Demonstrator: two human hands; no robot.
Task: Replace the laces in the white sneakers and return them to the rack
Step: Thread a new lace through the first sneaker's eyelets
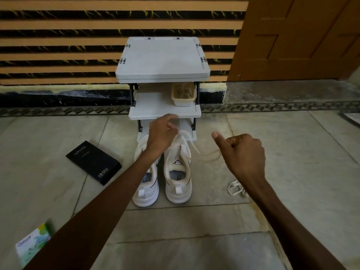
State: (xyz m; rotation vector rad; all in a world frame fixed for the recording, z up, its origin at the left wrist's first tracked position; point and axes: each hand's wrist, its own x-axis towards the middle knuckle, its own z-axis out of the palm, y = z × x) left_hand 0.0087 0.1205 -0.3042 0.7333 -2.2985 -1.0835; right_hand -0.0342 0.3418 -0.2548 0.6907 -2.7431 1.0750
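Pinching the lace point(191, 145) above the sneakers point(178, 184), which stand on the floor point(292, 152) before the rack point(162, 57), the left hand point(162, 133) curls tight while the right hand point(245, 152) grips its blurred far end.

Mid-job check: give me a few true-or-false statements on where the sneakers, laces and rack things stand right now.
1. Both sneakers stand on the floor before the rack. True.
2. The basket sits on the top shelf. False: the basket is on the middle shelf.
3. The left hand pinches a lace above the sneakers. True.
4. The black box lies right of the sneakers. False: the black box lies left of them.
5. A loose lace lies on the floor right of the sneakers. True.
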